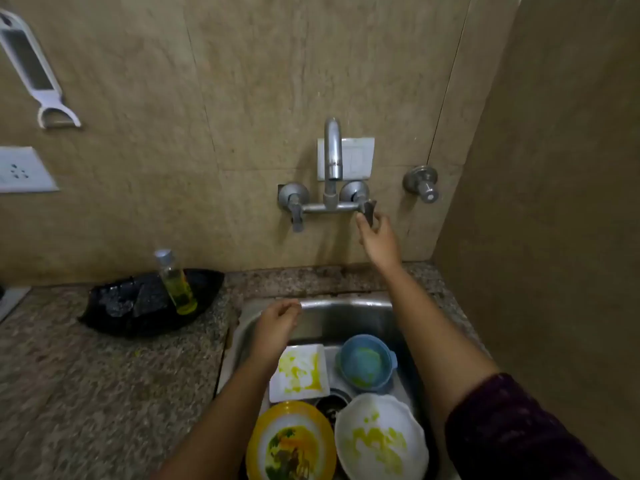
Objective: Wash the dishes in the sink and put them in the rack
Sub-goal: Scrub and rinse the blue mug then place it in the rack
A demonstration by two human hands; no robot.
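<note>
On my feed the right hand is up at the wall tap, thumb and fingers pinching its right lever handle. The left hand hovers over the sink's back-left corner, fingers loosely curled, holding nothing. The soiled dishes lie in the basin: square white plate and blue bowl behind, with yellow-rimmed plate and scalloped white bowl at the front edge.

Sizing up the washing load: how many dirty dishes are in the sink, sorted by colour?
White: 2, the square plate and the scalloped plate
Blue: 1, the bowl
Yellow: 1, the round plate
Total: 4
</note>
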